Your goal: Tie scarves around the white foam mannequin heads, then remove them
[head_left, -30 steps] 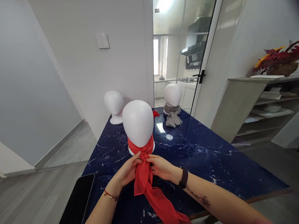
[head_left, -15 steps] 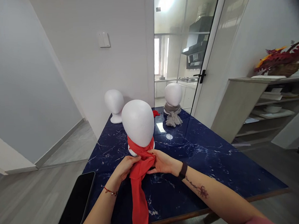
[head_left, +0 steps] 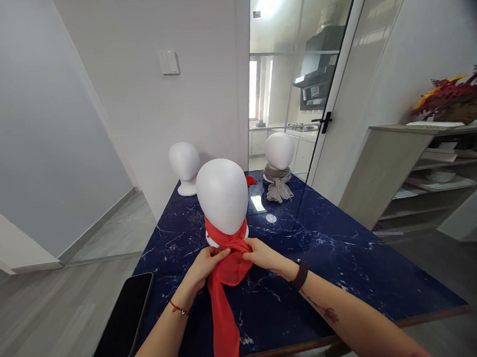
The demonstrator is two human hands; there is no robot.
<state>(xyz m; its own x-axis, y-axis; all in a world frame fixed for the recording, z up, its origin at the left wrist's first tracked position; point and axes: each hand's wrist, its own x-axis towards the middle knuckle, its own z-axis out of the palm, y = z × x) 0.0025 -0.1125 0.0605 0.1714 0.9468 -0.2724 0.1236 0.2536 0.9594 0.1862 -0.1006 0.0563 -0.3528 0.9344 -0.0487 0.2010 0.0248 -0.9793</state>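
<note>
A white foam mannequin head (head_left: 222, 195) stands on the dark blue marble table (head_left: 339, 269), with a red scarf (head_left: 223, 307) wrapped round its neck. The scarf's tail hangs down over the table's near edge. My left hand (head_left: 206, 264) pinches the scarf just below the neck on the left side. Opposite it, my right hand (head_left: 262, 253), with a black band at the wrist, grips the red cloth on the right side. Both hands are closed on the fabric at the knot.
A black phone (head_left: 124, 320) lies at the table's near left corner. Two more white heads stand at the far end: a bare one (head_left: 185, 165) and one with a grey scarf (head_left: 278, 158). A glass door (head_left: 317, 89) and shelves (head_left: 434, 173) are on the right.
The scarf's tail swung from the right to hang straight down. Both hands moved up closer to the neck, and the cloth between them now spreads wider.
</note>
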